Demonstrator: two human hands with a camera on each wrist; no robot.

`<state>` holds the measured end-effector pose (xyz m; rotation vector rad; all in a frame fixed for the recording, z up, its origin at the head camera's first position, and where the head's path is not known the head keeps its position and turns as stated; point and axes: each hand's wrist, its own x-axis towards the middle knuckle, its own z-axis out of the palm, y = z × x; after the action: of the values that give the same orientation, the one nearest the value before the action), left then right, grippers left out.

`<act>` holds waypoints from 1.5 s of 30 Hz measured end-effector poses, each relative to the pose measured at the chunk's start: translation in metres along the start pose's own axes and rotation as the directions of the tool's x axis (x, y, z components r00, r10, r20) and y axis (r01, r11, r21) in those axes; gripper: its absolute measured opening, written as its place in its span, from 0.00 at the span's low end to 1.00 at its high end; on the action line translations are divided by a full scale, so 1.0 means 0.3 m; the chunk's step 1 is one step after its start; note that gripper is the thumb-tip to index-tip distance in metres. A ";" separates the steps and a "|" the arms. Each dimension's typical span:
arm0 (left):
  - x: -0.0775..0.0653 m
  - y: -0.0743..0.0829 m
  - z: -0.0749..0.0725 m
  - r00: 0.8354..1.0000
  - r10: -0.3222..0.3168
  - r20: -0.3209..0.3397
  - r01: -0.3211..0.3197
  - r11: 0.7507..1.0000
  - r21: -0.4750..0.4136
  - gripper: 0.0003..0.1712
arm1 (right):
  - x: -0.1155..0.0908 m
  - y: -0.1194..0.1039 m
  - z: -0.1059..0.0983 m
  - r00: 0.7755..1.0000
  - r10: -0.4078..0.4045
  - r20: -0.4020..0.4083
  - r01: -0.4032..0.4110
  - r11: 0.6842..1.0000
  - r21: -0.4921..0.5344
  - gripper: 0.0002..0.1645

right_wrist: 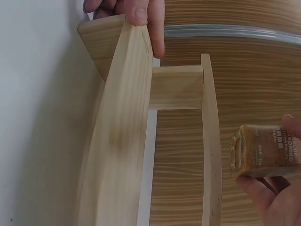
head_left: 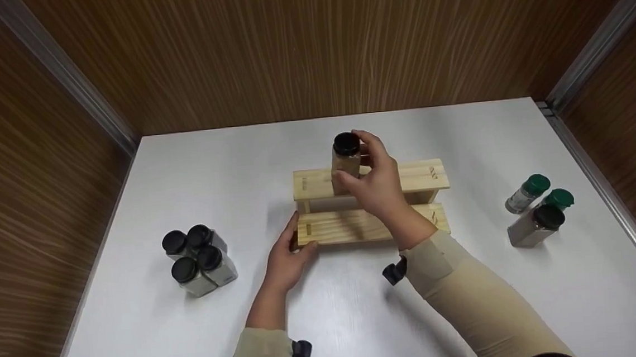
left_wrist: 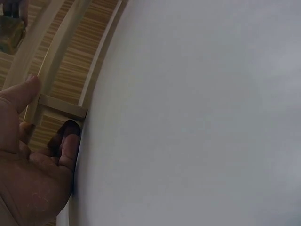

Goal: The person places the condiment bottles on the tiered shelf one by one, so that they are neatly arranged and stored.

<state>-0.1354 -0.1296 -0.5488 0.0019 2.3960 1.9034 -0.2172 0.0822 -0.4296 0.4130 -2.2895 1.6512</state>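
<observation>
A two-step wooden rack [head_left: 349, 226] stands in the middle of the white table. My right hand [head_left: 381, 188] holds a black-capped seasoning jar [head_left: 345, 162] by its sides, upright over the upper step. In the right wrist view, the base of the jar [right_wrist: 268, 148] is apart from the upper board, and its label and orange-brown contents show. My left hand [head_left: 285, 266] grips the left end of the lower step. Its thumb lies on the board in the right wrist view, while the left wrist view shows fingers of the hand [left_wrist: 35, 183] beside the rack's end.
Several black-capped jars [head_left: 200, 259] stand grouped on the left of the table [head_left: 339, 322]. At the right are two green-capped bottles [head_left: 521, 199] and another black-capped jar [head_left: 531, 229]. Wood-grain panels [head_left: 309, 50] enclose the back and sides.
</observation>
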 end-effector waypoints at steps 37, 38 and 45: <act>0.013 0.018 0.020 0.999 -0.043 -0.016 0.043 0.999 0.017 0.48 | 0.037 -0.045 0.166 0.989 0.005 0.150 0.017 0.989 -0.146 0.45; 0.014 0.018 0.021 0.999 -0.048 -0.012 0.048 0.999 0.018 0.48 | 0.036 -0.044 0.165 0.988 0.017 0.153 0.006 0.989 -0.147 0.46; 0.015 0.011 0.019 0.998 -0.054 0.012 0.054 0.998 0.029 0.48 | 0.012 -0.049 0.144 0.985 0.095 0.142 -0.072 0.985 -0.159 0.53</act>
<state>-0.1396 -0.1232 -0.5471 -0.0481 2.3900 1.8398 -0.2175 0.0364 -0.4284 0.4230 -2.5560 1.5132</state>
